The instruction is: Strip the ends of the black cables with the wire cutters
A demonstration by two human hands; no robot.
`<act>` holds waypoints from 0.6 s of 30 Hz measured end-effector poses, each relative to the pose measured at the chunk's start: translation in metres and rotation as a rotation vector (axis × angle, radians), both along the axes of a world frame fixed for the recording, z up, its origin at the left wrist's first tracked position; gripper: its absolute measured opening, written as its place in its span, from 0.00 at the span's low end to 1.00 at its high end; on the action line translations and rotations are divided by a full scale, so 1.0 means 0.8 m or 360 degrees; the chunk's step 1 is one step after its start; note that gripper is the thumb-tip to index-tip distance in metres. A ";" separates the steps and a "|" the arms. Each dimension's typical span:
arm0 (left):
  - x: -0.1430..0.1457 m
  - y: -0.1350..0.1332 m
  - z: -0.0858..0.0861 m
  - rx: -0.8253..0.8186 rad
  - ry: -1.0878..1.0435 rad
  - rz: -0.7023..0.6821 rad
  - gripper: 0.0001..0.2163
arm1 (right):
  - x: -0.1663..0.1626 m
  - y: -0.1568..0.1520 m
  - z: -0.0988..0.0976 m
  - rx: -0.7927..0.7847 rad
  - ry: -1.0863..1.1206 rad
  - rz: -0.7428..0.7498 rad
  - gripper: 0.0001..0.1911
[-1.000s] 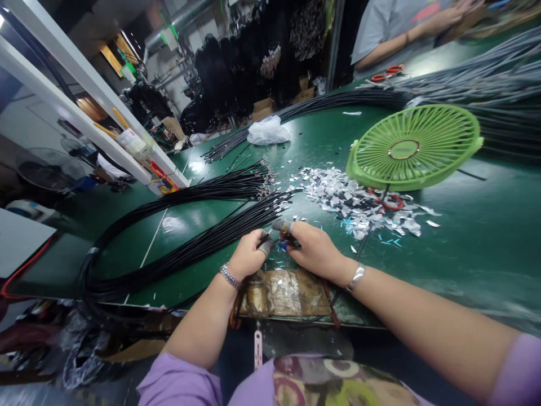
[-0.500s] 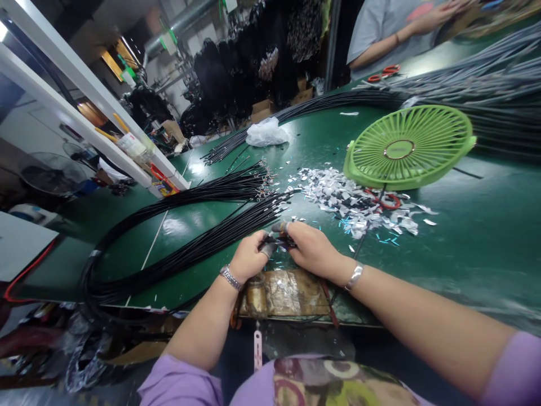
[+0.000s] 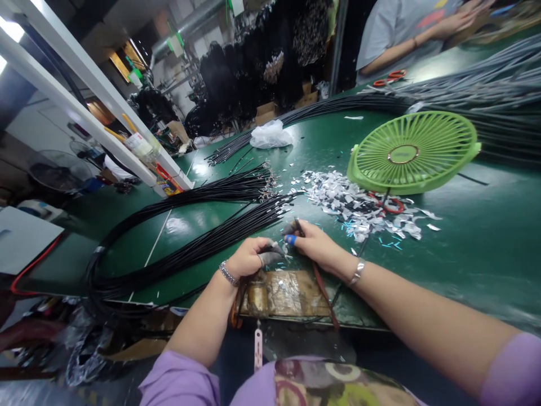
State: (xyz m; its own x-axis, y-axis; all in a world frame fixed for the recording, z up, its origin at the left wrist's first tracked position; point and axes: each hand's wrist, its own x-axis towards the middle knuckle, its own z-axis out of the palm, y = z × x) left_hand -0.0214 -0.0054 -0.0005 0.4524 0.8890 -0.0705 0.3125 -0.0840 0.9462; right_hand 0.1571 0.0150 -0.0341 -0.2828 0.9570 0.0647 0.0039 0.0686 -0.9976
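My left hand (image 3: 256, 256), with grey-covered fingertips, is closed on a black cable whose frayed pale end (image 3: 287, 256) shows past the fingers. Just to the right, my right hand (image 3: 313, 242) is closed too, a blue wrap around one finger. A dark thin piece sticks up between its fingers, too small to name. Below that hand hangs a reddish-brown strip (image 3: 322, 286); I cannot tell whether the hand holds it. Both hands are above a tape-covered board (image 3: 296, 293) at the table edge. A bundle of black cables (image 3: 203, 242) curves in from the left, its ends beyond my hands.
A heap of silvery and black scraps (image 3: 342, 197) lies beyond my right hand, red-handled scissors (image 3: 391, 204) at its edge. A green fan (image 3: 414, 152) stands behind. A white plastic bag (image 3: 270, 134), more cables (image 3: 477, 84) and a co-worker (image 3: 393, 34) are at the back.
My hands, close together before, have moved apart, and my right hand has turned so its blue finger wrap shows. The reddish-brown strip now reaches up to the right hand. The view has shifted slightly.
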 end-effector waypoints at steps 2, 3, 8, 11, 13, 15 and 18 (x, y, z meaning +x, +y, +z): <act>-0.001 0.001 -0.002 -0.0179 -0.0160 0.0055 0.19 | 0.007 0.005 0.001 0.0084 -0.0008 -0.0105 0.07; -0.002 0.001 -0.004 -0.0260 -0.0221 0.0102 0.21 | 0.011 0.006 0.002 0.0178 -0.0044 -0.0132 0.07; -0.011 0.006 -0.011 -0.0520 -0.0395 0.0186 0.23 | 0.014 -0.008 0.007 0.0867 -0.0327 -0.0004 0.15; -0.013 0.007 -0.011 -0.0581 -0.0408 0.0140 0.22 | 0.010 -0.017 0.008 0.1146 -0.0489 0.0095 0.20; -0.013 0.006 -0.012 -0.0605 -0.0385 0.0099 0.22 | 0.009 -0.019 0.007 0.1208 -0.0593 0.0124 0.18; -0.013 0.006 -0.012 -0.0617 -0.0348 0.0060 0.22 | 0.011 -0.019 0.007 0.1238 -0.0653 0.0160 0.15; -0.013 0.005 -0.011 -0.0613 -0.0282 0.0016 0.22 | 0.016 -0.017 0.012 0.1237 -0.0615 0.0261 0.12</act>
State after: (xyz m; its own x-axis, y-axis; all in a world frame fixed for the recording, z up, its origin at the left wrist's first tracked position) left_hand -0.0319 -0.0014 -0.0092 0.4791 0.8171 -0.3206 0.1413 0.2887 0.9469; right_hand 0.1700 0.0017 -0.0246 -0.5492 0.6277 0.5517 0.2621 0.7562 -0.5996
